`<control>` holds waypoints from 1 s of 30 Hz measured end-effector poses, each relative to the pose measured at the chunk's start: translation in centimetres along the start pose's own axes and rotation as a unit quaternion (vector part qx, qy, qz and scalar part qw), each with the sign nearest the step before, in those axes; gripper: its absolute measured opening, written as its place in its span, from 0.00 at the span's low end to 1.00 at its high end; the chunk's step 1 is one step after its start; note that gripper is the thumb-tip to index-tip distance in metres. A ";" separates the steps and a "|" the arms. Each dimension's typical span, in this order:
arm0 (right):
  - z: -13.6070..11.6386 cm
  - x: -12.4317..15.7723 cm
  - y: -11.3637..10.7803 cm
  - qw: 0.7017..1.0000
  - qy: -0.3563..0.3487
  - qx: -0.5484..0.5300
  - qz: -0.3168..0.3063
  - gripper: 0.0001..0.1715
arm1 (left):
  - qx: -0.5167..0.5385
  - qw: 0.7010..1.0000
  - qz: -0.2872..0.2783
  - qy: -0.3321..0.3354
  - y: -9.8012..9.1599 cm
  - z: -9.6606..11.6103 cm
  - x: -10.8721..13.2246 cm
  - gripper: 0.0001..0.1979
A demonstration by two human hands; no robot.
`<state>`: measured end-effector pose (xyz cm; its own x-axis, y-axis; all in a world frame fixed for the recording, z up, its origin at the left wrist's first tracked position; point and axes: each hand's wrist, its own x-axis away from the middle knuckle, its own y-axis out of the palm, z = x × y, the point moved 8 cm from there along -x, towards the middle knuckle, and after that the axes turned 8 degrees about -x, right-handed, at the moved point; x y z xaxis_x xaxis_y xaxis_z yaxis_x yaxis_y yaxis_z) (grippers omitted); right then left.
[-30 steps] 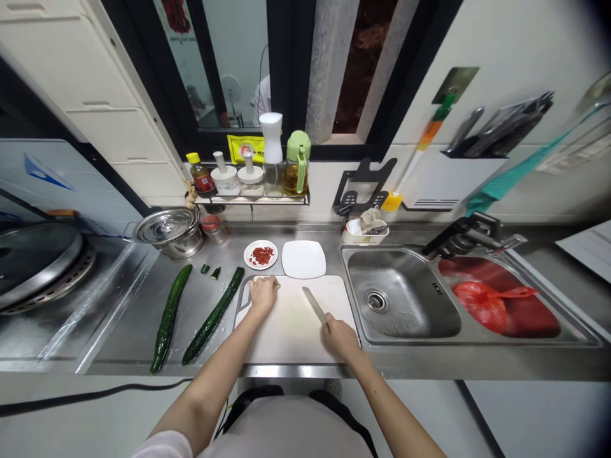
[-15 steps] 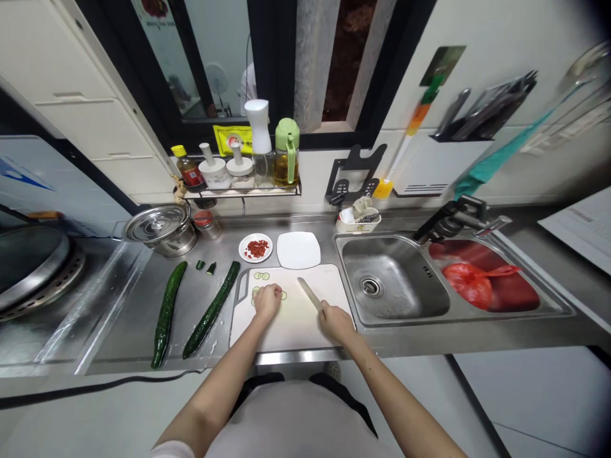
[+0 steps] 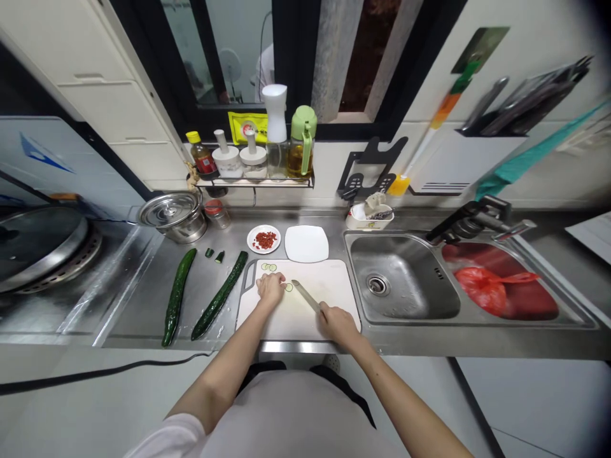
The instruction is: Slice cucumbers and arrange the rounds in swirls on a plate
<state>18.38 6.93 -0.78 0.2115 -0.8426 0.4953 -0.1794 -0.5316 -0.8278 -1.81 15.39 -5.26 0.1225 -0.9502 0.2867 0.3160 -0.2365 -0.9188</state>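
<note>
On the white cutting board (image 3: 329,289) my left hand (image 3: 270,287) lies curled, fingers closed over cucumber slices (image 3: 288,287); more slices (image 3: 268,267) lie at the board's far left corner. My right hand (image 3: 338,320) grips the handle of a knife (image 3: 305,295), whose blade points toward the left hand and nearly touches the slices beside it. Two whole cucumbers (image 3: 219,295) (image 3: 178,295) lie on the steel counter left of the board, with two cut ends (image 3: 214,255) beyond them.
A small plate of chopped red chili (image 3: 264,239) and a white square plate (image 3: 306,243) sit behind the board. A lidded steel pot (image 3: 172,215) stands far left, a condiment shelf (image 3: 255,180) on the wall. The sink (image 3: 398,286) lies right, with a red bag (image 3: 482,293) in its second basin.
My left hand drew back from the board's far left corner toward its middle, leaving slices behind. The knife tip has swung closer to the left hand.
</note>
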 end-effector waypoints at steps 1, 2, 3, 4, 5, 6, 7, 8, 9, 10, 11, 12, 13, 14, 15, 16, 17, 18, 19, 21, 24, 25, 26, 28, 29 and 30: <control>-0.2 0.0 0.1 1.000 -0.006 0.004 0.001 0.16 | 0.000 1.000 -0.002 -0.002 0.0 0.0 -0.1 0.06; -0.3 0.1 0.2 1.000 -0.011 0.007 0.000 0.16 | 0.001 1.000 -0.004 -0.004 0.1 -0.1 -0.2 0.06; -0.4 0.2 0.3 1.000 -0.014 0.010 -0.002 0.16 | 0.002 1.000 -0.007 -0.006 0.1 -0.1 -0.2 0.06; -0.5 0.2 0.4 1.000 -0.017 0.013 -0.005 0.15 | 0.004 1.000 -0.009 -0.007 0.1 -0.2 -0.3 0.06; -0.6 0.3 0.6 1.000 -0.019 0.015 -0.010 0.15 | 0.005 1.000 -0.012 -0.008 0.1 -0.2 -0.3 0.05; -0.7 0.3 0.8 1.000 -0.021 0.018 -0.015 0.15 | 0.005 1.000 -0.013 -0.009 0.1 -0.2 -0.3 0.05; -0.8 0.3 0.9 0.999 -0.022 0.021 -0.020 0.15 | 0.005 1.000 -0.014 -0.009 0.1 -0.2 -0.3 0.05; -0.8 0.4 1.0 0.999 -0.022 0.024 -0.022 0.15 | 0.005 1.000 -0.015 -0.009 0.0 -0.2 -0.4 0.05; -0.9 0.4 1.0 0.999 -0.023 0.026 -0.023 0.16 | 0.004 1.000 -0.015 -0.009 0.0 -0.1 -0.4 0.05; -0.9 0.4 1.0 0.999 -0.023 0.028 -0.022 0.16 | 0.004 1.000 -0.016 -0.009 0.1 -0.1 -0.4 0.05; -0.9 0.4 0.9 0.999 -0.023 0.030 -0.021 0.16 | 0.004 1.000 -0.016 -0.009 0.1 -0.1 -0.4 0.04; -0.9 0.4 0.9 0.999 -0.023 0.031 -0.021 0.16 | 0.004 1.000 -0.016 -0.011 0.1 -0.1 -0.5 0.04; -1.0 0.4 0.9 0.999 -0.022 0.032 -0.022 0.16 | 0.003 1.000 -0.017 -0.011 0.1 -0.1 -0.5 0.04; -1.0 0.4 0.9 0.999 -0.022 0.032 -0.025 0.17 | 0.002 1.000 -0.018 -0.012 0.1 -0.2 -0.5 0.04; -1.0 0.4 0.9 0.999 -0.022 0.032 -0.027 0.17 | 0.001 1.000 -0.019 -0.011 0.1 -0.2 -0.5 0.04; -1.0 0.4 0.9 0.999 -0.021 0.032 -0.029 0.17 | -0.002 1.000 -0.020 -0.011 0.1 -0.2 -0.6 0.04; -1.1 0.4 0.9 0.999 -0.020 0.031 -0.030 0.17 | -0.005 1.000 -0.021 -0.010 0.1 -0.2 -0.6 0.04; -1.1 0.4 0.9 0.999 -0.019 0.030 -0.030 0.16 | -0.007 1.000 -0.022 -0.009 0.1 -0.2 -0.6 0.05; -1.1 0.4 0.9 0.999 -0.018 0.030 -0.031 0.16 | -0.008 1.000 -0.023 -0.008 0.1 -0.2 -0.6 0.05; -1.1 0.4 0.9 0.999 -0.016 0.031 -0.033 0.16 | -0.009 1.000 -0.025 -0.009 0.2 -0.2 -0.7 0.05; -1.2 0.3 0.8 0.999 -0.017 0.031 -0.040 0.16 | -0.007 1.000 -0.027 -0.013 0.2 -0.2 -0.8 0.04; -1.3 0.3 0.8 0.998 -0.017 0.030 -0.043 0.16 | -0.005 1.000 -0.028 -0.013 0.2 -0.2 -0.9 0.04; -1.3 0.2 0.8 0.998 -0.018 0.030 -0.046 0.17 | -0.003 0.999 -0.029 -0.013 0.3 -0.2 -0.9 0.04; -1.4 0.1 0.8 0.998 -0.018 0.029 -0.053 0.17 | 0.000 0.999 -0.032 -0.014 0.3 -0.2 -1.0 0.04; -1.4 0.1 0.8 0.998 -0.018 0.027 -0.056 0.17 | -0.001 0.999 -0.034 -0.015 0.3 -0.2 -1.1 0.05; -1.4 0.0 0.8 0.998 -0.017 0.027 -0.058 0.17 | -0.002 0.999 -0.036 -0.015 0.3 -0.2 -1.1 0.05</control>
<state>16.89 6.41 -1.05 0.2609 -0.7721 0.5795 -0.1005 -0.6187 -0.7791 -2.02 16.32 -5.90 0.1272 -0.9241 0.3605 0.3221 -0.3052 -0.8961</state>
